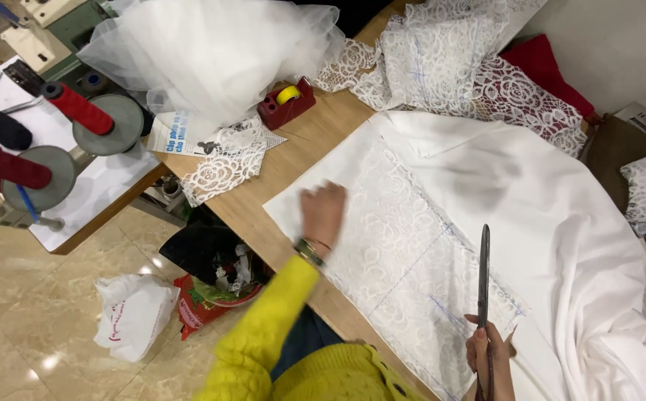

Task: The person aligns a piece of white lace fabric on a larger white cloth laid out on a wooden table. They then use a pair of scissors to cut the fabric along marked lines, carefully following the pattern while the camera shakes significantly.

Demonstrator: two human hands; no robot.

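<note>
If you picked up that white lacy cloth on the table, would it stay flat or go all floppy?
Probably floppy: the lace cloth lies limp and follows the table, while white fabric beside it falls in soft folds. It looks light, being full of holes. The left hand presses it flat, so it may slide easily.

Bright yellow chunky-knit sweater sleeve (pixel 263 327) on left arm; thin metal bangle bracelets (pixel 309 249) at wrist; right forearm bare.

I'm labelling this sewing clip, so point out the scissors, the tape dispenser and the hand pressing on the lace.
scissors (pixel 484 275), head view, on the closed blades.
tape dispenser (pixel 286 104), head view, on its red body.
left hand (pixel 323 212), head view, on the back of the hand, flat on the lace.
</note>
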